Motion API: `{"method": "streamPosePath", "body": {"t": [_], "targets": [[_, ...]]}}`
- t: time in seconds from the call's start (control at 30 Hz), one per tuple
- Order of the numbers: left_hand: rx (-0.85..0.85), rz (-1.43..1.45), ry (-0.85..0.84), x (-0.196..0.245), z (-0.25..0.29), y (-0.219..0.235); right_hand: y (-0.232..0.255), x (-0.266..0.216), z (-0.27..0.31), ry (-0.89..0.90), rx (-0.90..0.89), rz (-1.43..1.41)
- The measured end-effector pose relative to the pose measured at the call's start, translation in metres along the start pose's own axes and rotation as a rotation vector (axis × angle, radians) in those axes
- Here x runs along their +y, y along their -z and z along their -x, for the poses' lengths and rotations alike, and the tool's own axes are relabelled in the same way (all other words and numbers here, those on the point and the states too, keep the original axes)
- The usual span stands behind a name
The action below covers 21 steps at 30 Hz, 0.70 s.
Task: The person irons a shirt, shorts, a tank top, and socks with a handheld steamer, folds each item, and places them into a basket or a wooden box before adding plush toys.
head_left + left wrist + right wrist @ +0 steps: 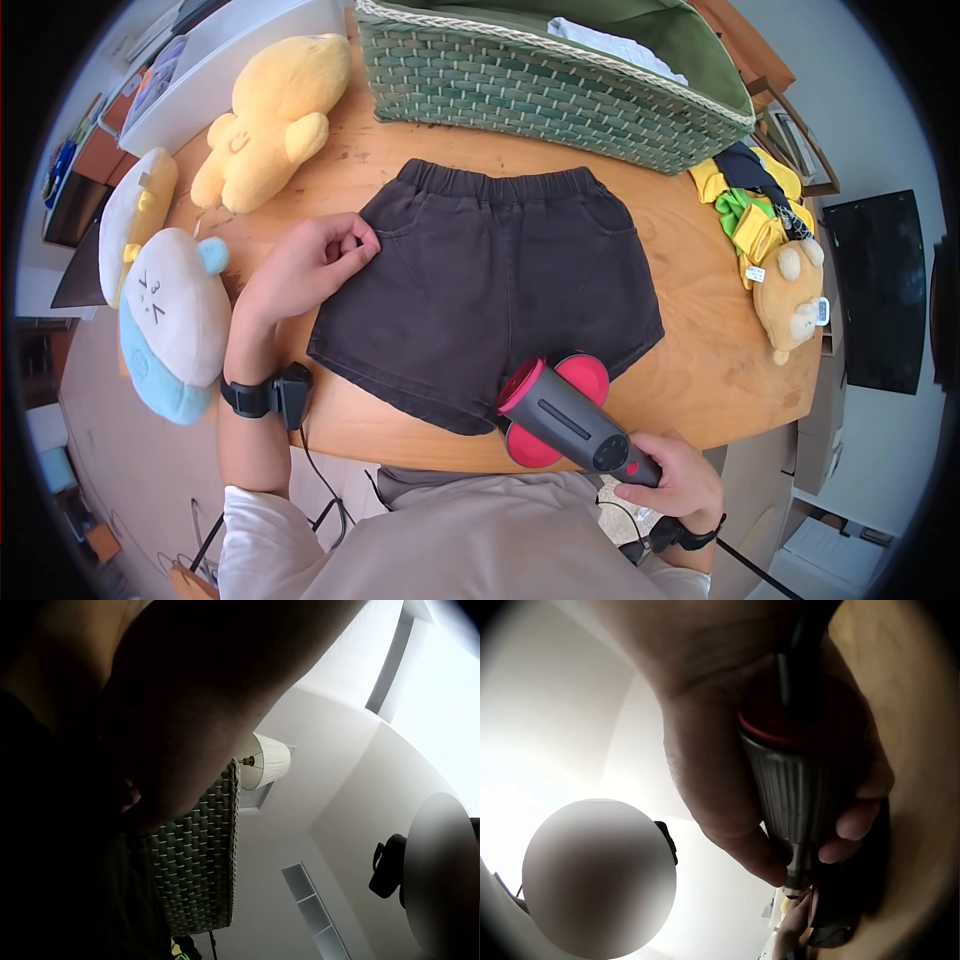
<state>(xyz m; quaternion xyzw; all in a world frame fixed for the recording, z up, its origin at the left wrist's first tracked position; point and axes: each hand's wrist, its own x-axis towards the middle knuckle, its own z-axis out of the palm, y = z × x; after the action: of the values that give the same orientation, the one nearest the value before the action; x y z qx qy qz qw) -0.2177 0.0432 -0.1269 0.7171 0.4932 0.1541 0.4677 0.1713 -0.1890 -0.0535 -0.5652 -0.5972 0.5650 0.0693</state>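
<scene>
Dark shorts (480,260) lie spread flat on the wooden table (720,330), their elastic waistband on the far side. My left hand (318,262) pinches their left side near the pocket, thumb and curled fingers together at the fabric. My right hand (680,478) grips the ribbed handle of a grey-and-pink corded appliance (570,415). It has a cylindrical body, a pink rim at one end and a round pink disc on each side. Its front end overlaps the near hem of the shorts. In the right wrist view, the fingers wrap the handle (787,787) below its red end cap.
A green woven basket (540,110) with white cloth inside stands at the back. Plush toys sit on the left, among them a yellow one (265,130) and a white-and-blue one (175,320). Bright clothes (750,205) and a tan plush (790,300) lie at the right edge.
</scene>
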Motion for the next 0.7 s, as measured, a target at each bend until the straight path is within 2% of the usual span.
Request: {"method": "streamPosePath", "body": {"t": [0.07, 0.13, 0.17, 0.27, 0.37, 0.5, 0.57, 0.63, 0.7], "targets": [[-0.019, -0.009, -0.005, -0.002, 0.0, 0.001, -0.002, 0.0, -0.002, 0.03, -0.013, 0.015], [-0.039, -0.019, -0.012, -0.006, -0.001, 0.002, -0.009, 0.002, -0.007, 0.087, 0.106, -0.12], [-0.029, 0.056, -0.026, -0.009, -0.002, 0.002, -0.01, 0.002, -0.013, 0.09, 0.104, -0.118], [-0.01, 0.203, -0.042, -0.018, -0.007, 0.002, -0.015, -0.014, -0.04, 0.139, 0.215, -0.411], [-0.012, 0.312, -0.057, -0.022, -0.008, 0.006, -0.017, -0.049, -0.068, 0.053, 0.309, -0.482], [-0.009, 0.307, -0.092, -0.028, -0.011, 0.007, -0.022, -0.056, -0.104, 0.024, 0.272, -0.399], [-0.005, 0.29, -0.052, -0.021, -0.009, 0.007, -0.031, -0.052, -0.116, 0.087, 0.292, -0.184], [0.002, 0.275, -0.006, -0.018, -0.008, 0.006, -0.035, -0.057, -0.11, 0.078, 0.263, -0.241], [0.017, 0.255, -0.009, -0.019, -0.009, 0.005, -0.036, -0.053, -0.101, 0.105, 0.213, -0.138]]}}
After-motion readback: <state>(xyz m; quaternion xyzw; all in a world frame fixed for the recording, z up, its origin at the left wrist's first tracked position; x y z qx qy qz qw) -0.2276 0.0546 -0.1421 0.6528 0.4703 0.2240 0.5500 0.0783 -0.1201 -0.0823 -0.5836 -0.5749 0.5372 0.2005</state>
